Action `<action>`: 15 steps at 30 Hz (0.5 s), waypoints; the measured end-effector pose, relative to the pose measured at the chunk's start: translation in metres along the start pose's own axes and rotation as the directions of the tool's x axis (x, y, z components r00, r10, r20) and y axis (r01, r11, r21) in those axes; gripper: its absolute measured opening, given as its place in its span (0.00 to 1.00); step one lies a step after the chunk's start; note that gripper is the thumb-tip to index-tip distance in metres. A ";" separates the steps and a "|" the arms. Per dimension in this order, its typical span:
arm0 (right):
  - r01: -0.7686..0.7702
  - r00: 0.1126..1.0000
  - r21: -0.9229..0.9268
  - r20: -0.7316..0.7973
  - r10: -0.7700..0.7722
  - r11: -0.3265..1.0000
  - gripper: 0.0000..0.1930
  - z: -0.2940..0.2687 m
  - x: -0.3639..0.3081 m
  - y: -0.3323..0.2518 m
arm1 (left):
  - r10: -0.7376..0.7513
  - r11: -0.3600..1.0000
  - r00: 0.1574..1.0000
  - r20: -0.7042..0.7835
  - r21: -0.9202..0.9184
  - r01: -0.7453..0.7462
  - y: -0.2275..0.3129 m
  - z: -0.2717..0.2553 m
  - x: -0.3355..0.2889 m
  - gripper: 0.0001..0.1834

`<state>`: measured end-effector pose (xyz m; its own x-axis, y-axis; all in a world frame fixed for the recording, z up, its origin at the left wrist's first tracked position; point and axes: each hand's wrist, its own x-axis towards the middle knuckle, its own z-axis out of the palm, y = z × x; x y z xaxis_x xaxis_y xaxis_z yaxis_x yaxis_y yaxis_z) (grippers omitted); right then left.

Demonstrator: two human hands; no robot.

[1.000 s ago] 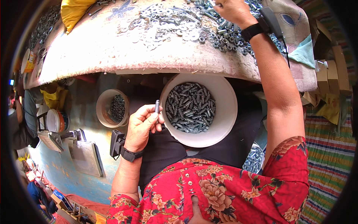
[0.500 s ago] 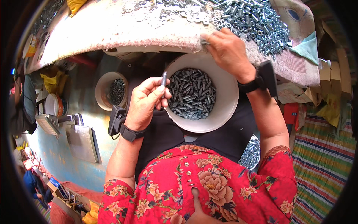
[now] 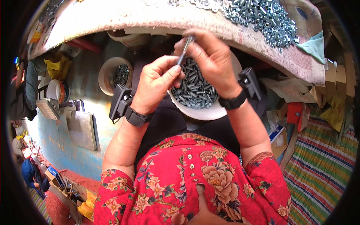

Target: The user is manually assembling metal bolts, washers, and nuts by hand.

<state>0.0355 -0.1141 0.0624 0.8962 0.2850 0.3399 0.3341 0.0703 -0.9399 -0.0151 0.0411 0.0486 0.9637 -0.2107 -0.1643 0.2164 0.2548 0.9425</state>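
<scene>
My left hand (image 3: 155,80) pinches a slim metal anchor bolt (image 3: 183,54) between thumb and fingers, tilted with its upper end away from me. Around that upper end my right hand (image 3: 215,62) has its fingers bent in, smeared by motion. Whatever small piece those fingers hold cannot be made out. Below both hands a white bucket (image 3: 200,114) stands between my legs, partly covered by my right hand and wrist. Many dark metal bolts (image 3: 195,92) lie heaped inside it.
Ahead, a cloth-covered table (image 3: 150,20) carries a pile of nuts and sleeves (image 3: 262,22) and flat washers (image 3: 204,3). A smaller bucket (image 3: 101,77) with small metal parts stands left. A light-blue cloth (image 3: 313,47) hangs at the table's right; cardboard boxes (image 3: 339,80) stand beyond.
My right hand has come from the table edge, toward me and left, to the bolt's upper end. My left hand has moved slightly right and up, still holding the bolt.
</scene>
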 end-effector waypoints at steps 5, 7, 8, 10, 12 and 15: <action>-0.054 0.998 -0.050 -0.043 0.052 0.997 0.08 0.004 -0.011 0.006 | 0.063 0.989 0.997 -0.034 0.138 -0.058 -0.003 -0.001 -0.001 0.12; -0.087 0.995 -0.255 0.019 0.095 0.963 0.07 -0.004 -0.009 0.005 | 0.072 0.982 0.996 -0.052 0.179 -0.062 -0.005 -0.002 0.000 0.15; -0.118 0.991 -0.298 0.019 0.130 0.947 0.10 -0.004 -0.009 0.006 | 0.104 0.983 0.994 -0.046 0.155 -0.095 -0.006 -0.001 0.001 0.16; -0.126 0.988 -0.402 0.030 0.151 0.907 0.14 -0.001 -0.006 0.005 | 0.151 0.982 0.988 0.016 0.115 -0.152 -0.009 0.000 0.003 0.20; -0.112 0.986 -0.475 0.058 0.158 0.873 0.18 0.001 -0.002 0.006 | 0.126 0.988 0.991 0.055 0.086 -0.130 -0.015 -0.004 0.007 0.19; -0.007 0.931 -0.482 0.317 0.182 0.876 0.17 -0.006 0.010 0.013 | 0.015 1.000 1.000 0.014 -0.003 -0.014 -0.013 -0.014 0.006 0.15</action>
<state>0.0506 -0.1165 0.0537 0.8025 0.5813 0.1346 0.4267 -0.4013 -0.8105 -0.0103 0.0499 0.0313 0.9645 -0.2197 -0.1467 0.2029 0.2609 0.9438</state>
